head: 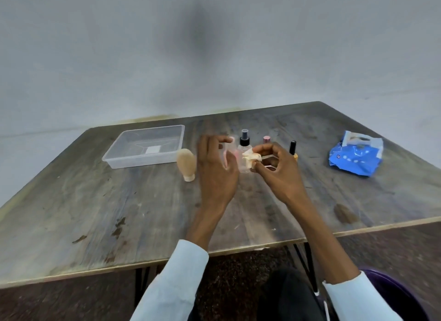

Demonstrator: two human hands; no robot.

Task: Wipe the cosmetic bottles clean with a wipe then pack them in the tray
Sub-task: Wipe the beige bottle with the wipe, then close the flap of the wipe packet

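Observation:
My left hand (216, 170) grips a small clear bottle with a pinkish tint (226, 152), blurred by motion. My right hand (279, 167) pinches a crumpled cream wipe (251, 157) right beside that bottle. Between the hands stands a clear spray bottle with a black pump top (244, 142). A beige tube (186, 163) stands on its cap left of my left hand. A pink-capped bottle (266, 139) and a black-capped yellow bottle (293, 148) stand behind my right hand. The clear plastic tray (143, 161) sits at the back left with no bottles in it.
A crumpled blue wipe pack (355, 156) lies on the right of the worn wooden table (119, 213). The table's near edge runs just in front of my sleeves, and a grey wall rises behind the table.

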